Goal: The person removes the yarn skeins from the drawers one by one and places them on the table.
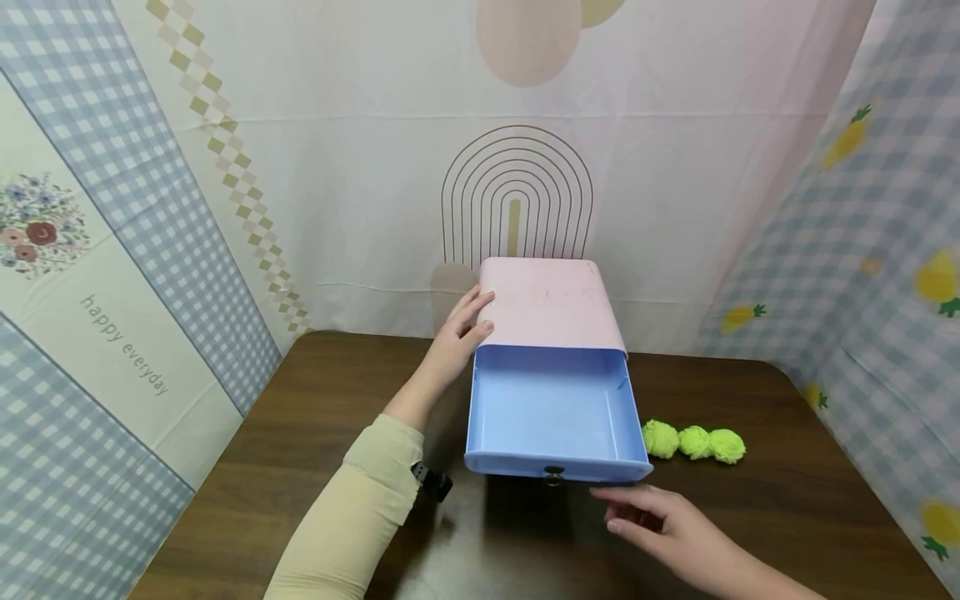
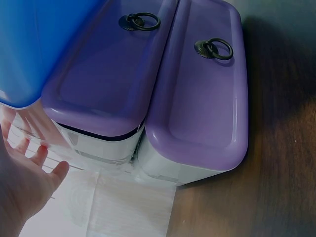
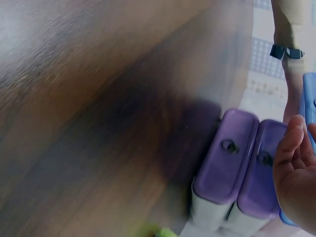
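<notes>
A small drawer cabinet with a pink top (image 1: 551, 300) stands against the back cloth. Its blue top drawer (image 1: 551, 408) is pulled well out, and nothing is visible inside. My left hand (image 1: 453, 343) rests along the left edge of the pink top, fingers extended, thumb over the edge. Just below the drawer front's right corner is my right hand (image 1: 660, 529), its fingers loosely bent and holding nothing; whether a fingertip touches the drawer cannot be told. Beneath, the left wrist view has two pushed-in purple drawers, the middle drawer (image 2: 106, 69) and the bottom drawer (image 2: 205, 94), each with a ring pull.
A lime-green bundle of yarn-like balls (image 1: 694, 443) lies on the brown wooden table (image 1: 300, 433), right of the cabinet. Patterned cloths hang behind the table and on both sides. A dark band (image 1: 432, 482) circles the left wrist.
</notes>
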Tool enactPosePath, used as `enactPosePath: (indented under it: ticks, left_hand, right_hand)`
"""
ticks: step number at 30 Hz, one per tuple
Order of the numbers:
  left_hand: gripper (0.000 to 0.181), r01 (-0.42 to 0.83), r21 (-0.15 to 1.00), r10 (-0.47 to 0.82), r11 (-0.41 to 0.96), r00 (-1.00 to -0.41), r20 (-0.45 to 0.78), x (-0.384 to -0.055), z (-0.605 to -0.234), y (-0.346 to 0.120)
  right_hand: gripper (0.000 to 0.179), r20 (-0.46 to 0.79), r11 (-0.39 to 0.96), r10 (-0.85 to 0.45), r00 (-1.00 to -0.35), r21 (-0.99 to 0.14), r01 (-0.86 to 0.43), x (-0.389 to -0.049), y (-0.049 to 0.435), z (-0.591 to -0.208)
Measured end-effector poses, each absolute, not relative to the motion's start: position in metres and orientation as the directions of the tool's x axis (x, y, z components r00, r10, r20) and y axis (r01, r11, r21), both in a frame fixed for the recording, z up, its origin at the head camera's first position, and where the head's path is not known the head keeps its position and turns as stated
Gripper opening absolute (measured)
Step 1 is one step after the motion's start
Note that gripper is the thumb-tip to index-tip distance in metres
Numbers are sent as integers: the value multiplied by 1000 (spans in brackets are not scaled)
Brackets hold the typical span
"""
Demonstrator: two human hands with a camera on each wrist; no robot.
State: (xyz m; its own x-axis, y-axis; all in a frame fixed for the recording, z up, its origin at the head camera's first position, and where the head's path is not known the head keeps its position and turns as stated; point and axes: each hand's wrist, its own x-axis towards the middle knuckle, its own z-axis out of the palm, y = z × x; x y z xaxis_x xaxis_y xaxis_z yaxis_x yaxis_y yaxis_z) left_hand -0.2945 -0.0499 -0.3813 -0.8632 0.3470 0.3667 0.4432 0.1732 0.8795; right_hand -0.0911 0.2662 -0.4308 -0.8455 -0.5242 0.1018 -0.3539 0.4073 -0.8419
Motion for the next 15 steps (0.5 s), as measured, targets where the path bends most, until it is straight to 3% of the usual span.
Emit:
enactPosePath:
  ticks: [15]
  left_hand:
    - [51, 447, 880, 355, 161, -858, 371, -284, -370, -51]
  right_hand:
    - [44, 65, 222, -623, -780, -941, -255, -91, 236, -434]
